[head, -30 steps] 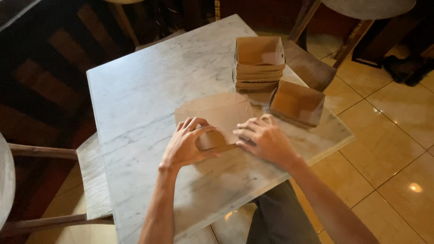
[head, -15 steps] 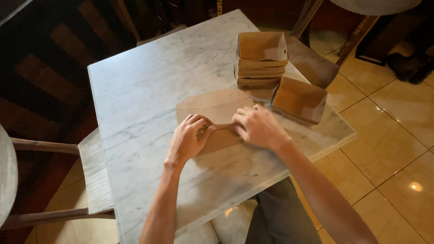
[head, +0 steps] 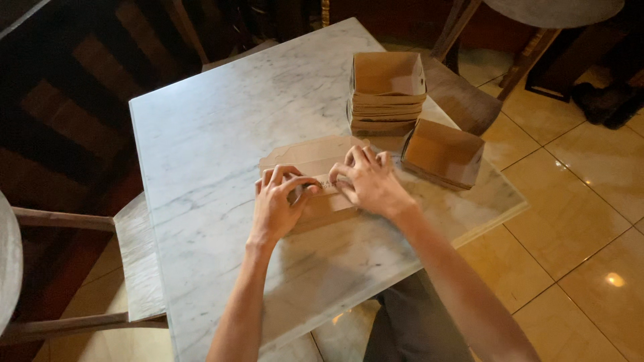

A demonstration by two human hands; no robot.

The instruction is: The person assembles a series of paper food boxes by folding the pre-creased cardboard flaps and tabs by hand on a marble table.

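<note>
A flat brown cardboard box blank [head: 310, 155] lies on the white marble table [head: 215, 141], with its near flap folded over. My left hand [head: 278, 203] presses down on the folded part, fingers curled along the crease. My right hand [head: 367, 181] presses the same fold from the right, fingers spread on the cardboard. Both hands lie side by side, almost touching. Behind them a stack of folded brown cardboard trays [head: 387, 92] stands on the table, and a single open tray [head: 443, 154] sits to its right near the table edge.
A wooden bench [head: 139, 258] runs along the table's left side. A wooden chair [head: 463, 100] stands behind the stack at the right. Glossy tan floor tiles [head: 577, 221] lie to the right, and a dark wooden floor to the left.
The near flap of the cardboard has been folded over and both hands have slid along the crease, pressing it flatter. The view has shifted slightly.
</note>
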